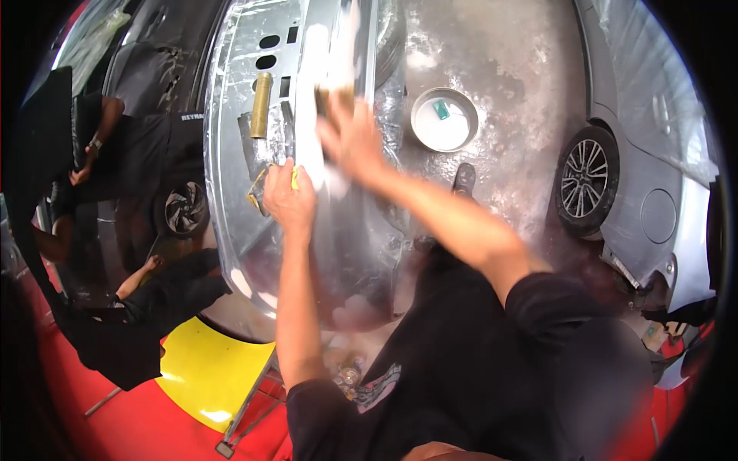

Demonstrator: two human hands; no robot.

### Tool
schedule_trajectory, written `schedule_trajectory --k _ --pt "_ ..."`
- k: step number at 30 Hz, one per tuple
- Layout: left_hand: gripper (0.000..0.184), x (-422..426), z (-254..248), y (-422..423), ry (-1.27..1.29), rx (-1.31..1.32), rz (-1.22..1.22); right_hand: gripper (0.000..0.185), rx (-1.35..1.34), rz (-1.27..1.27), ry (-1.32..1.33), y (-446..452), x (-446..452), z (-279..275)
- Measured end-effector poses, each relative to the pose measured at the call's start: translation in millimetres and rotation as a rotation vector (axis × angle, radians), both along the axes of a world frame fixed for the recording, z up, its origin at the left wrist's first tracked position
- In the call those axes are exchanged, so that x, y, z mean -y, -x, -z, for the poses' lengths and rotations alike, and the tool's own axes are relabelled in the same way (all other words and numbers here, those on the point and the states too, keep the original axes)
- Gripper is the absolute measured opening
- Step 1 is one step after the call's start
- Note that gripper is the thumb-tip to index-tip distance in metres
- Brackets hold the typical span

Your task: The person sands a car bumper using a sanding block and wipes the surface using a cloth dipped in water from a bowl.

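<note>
A silvery car panel (pixel 338 253) with white patches of filler lies below my hands. Blurred by motion, my right hand (pixel 355 142) presses over the white strip (pixel 311 69). A gold-brown sanding pad (pixel 338 96) shows under its fingertips. My left hand (pixel 290 198) is closed at the panel's left part, pinching a small yellow piece (pixel 295 179), partly hidden by the fingers. Beyond it a roll of gold sandpaper (pixel 261 105) lies on a dark flat strip (pixel 284 127).
On the wet floor right of the panel stands a round white basin (pixel 444 120) holding a green item. A grey car (pixel 653 223) is farther right. At left are a dark car (pixel 146 69), people in black and a yellow panel (pixel 207 369) on a metal stand.
</note>
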State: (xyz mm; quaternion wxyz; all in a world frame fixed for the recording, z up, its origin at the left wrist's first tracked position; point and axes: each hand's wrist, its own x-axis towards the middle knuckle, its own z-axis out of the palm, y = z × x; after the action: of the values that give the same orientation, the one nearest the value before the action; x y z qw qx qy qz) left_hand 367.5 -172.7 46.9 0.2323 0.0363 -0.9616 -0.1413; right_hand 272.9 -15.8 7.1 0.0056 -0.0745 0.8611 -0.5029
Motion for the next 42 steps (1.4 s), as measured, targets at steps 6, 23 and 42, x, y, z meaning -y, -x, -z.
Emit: schedule_trajectory --k 6,23,42 --pt "0.027 -1 0 -4 -0.033 -0.008 0.019 0.074 -0.062 0.009 -0.012 94 -22 -14" --pt "0.028 4 1 -8 -0.009 0.007 0.026 0.068 -0.199 0.164 0.043 177 -11 -21" --pt "0.028 -2 -2 -4 0.000 -0.002 0.017 0.073 -0.011 -0.103 0.102 -54 -9 -8"
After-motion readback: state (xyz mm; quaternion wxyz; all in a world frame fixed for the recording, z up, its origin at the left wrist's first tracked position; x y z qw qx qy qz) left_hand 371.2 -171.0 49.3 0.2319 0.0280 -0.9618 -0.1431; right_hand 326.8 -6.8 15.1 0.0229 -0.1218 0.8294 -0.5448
